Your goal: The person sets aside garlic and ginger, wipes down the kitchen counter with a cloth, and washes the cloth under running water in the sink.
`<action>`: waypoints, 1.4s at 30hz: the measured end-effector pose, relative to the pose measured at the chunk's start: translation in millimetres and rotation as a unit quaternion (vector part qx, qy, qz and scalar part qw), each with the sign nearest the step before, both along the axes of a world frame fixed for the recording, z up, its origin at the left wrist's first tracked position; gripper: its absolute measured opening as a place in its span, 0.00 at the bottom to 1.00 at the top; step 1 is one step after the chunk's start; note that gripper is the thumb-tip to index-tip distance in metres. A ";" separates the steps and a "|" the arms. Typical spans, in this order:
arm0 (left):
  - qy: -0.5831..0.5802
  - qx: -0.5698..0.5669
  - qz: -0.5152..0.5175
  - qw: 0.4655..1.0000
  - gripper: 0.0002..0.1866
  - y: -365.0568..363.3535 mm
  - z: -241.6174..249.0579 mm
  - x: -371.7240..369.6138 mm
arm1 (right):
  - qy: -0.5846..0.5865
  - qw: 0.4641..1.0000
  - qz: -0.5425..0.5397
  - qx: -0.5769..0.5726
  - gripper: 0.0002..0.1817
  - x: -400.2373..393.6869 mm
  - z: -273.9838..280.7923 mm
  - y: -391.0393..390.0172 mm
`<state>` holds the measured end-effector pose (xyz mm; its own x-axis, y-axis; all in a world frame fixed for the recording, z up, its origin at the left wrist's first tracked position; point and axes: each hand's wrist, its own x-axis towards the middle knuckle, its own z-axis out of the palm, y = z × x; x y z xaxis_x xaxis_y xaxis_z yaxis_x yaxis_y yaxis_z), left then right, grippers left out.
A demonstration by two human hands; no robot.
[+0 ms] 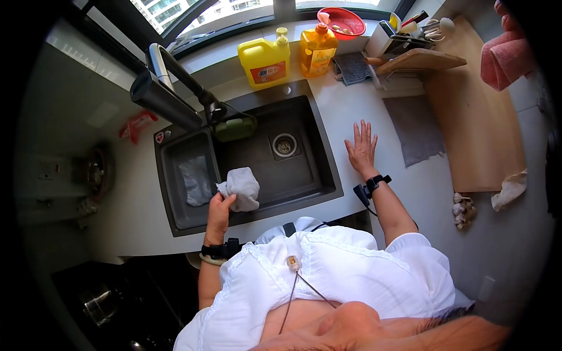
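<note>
My left hand (220, 212) grips a white cloth (241, 188) over the near side of the dark sink (319, 175), close to the divider between its two basins. Flat on the white counter (345, 111), to the right of the sink, rests my right hand (363, 150) with its fingers spread and nothing in it. Inside the smaller left basin lies a crumpled, greyish translucent item (198, 181). A green container (235, 128) hangs at the far side of the large basin, beside the divider. The tall black faucet (167, 96) leans over the back left.
Behind the sink stand a yellow jug (264, 61) and an orange bottle (318, 51). A red basket (342, 23) sits on the ledge. To the right are a grey cloth (414, 130), a large wooden board (480, 140), a utensil holder (393, 40) and garlic (463, 210).
</note>
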<state>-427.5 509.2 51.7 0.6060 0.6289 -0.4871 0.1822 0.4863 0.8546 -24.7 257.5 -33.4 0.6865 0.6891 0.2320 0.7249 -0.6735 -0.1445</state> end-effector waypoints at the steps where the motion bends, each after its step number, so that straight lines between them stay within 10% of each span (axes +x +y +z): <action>1: -0.001 -0.001 0.004 1.000 0.19 -0.5 3.7 2.1 | -0.008 1.000 -0.002 0.006 0.38 15.7 -2.7 12.5; 32: -0.005 -0.022 0.021 1.000 0.20 -6.6 -15.2 30.7 | 0.053 0.998 -0.017 -0.010 0.38 56.6 -35.2 45.2; 38: -0.016 -0.019 0.035 0.999 0.21 -6.5 -13.9 22.6 | 0.019 0.990 0.018 0.139 0.30 63.3 -43.3 34.9; 40: -0.020 -0.020 0.042 0.999 0.21 -6.3 -16.8 19.2 | 0.351 0.865 -0.063 0.352 0.28 63.7 -37.4 33.0; 42: -0.022 -0.022 0.050 0.998 0.21 -7.8 -20.0 16.8 | 0.592 0.607 -0.165 0.503 0.31 51.6 3.0 28.4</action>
